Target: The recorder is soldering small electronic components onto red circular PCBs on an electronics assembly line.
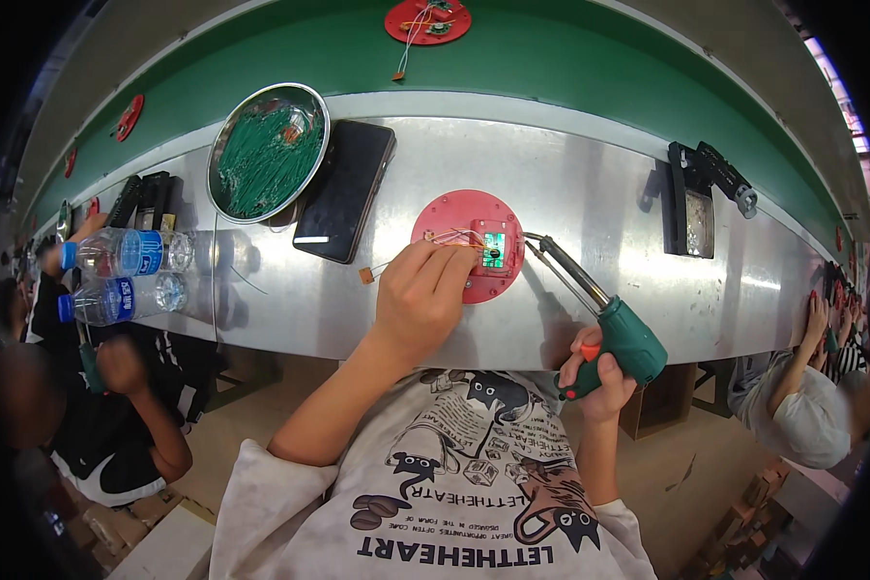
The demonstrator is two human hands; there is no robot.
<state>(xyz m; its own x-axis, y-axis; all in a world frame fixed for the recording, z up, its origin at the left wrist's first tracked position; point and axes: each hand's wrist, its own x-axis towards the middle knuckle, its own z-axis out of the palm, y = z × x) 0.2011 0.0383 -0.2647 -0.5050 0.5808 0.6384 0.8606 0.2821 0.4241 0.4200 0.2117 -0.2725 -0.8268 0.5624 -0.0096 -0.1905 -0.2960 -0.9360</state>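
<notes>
A red round fixture [449, 205] lies on the metal workbench, with a small green circuit board [494, 253] seated in its raised block. My left hand [420, 295] rests over the fixture's left side, fingers pinched together on thin wires [451, 235] beside the board; the fingertips partly hide them. A small orange-brown piece [366, 275] on wire leads sticks out left of that hand. My right hand [599, 375] is wrapped round the handle of a green soldering gun [634, 340]. Its tip, with a thin feed tube alongside, is just right of the board, apart from it.
A metal bowl of green wires [271, 159] leans near a black phone [346, 188]. Two water bottles [130, 253] lie at left. A black soldering stand [691, 203] is at right. Another red fixture [427, 19] sits on the green belt. Co-workers [116, 406] are at both sides.
</notes>
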